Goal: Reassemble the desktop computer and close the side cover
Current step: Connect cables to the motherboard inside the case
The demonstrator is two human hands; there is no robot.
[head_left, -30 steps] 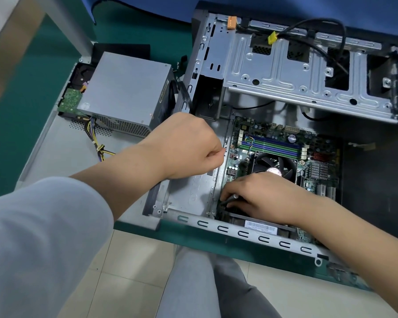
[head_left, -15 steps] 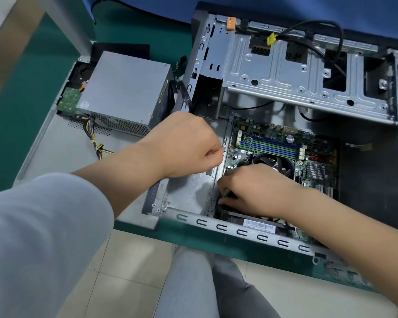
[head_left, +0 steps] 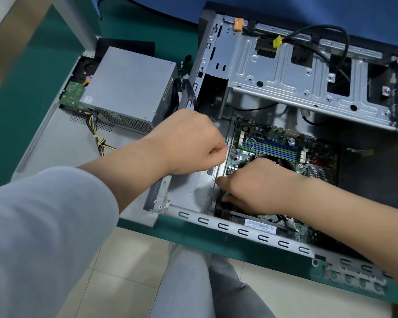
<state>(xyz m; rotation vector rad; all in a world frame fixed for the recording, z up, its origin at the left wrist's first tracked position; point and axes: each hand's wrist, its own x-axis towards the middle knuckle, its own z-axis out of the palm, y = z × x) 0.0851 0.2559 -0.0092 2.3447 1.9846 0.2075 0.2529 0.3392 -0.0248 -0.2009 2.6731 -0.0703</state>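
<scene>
The open desktop case [head_left: 262, 238] lies on its side on a green table, with the motherboard [head_left: 274, 146] inside. My left hand [head_left: 189, 143] is curled, and its thumb and forefinger pinch the metal rail at the board's left edge. My right hand [head_left: 262, 187] lies on the board's lower left corner. Its fingers curl down around something dark that the hand mostly hides. A card with a barcode label [head_left: 260, 224] sits just below that hand. The grey side cover [head_left: 62, 145] lies flat to the left of the case.
A grey power supply [head_left: 129, 88] with a bundle of coloured wires rests on the side cover, next to a hard drive [head_left: 72, 95]. The metal drive cage [head_left: 296, 83] spans the case's top, with a black cable and yellow plug [head_left: 277, 41] above it. My knees are under the table edge.
My right hand has slid up and left along the board's edge toward the rail. My left hand has stayed where it was.
</scene>
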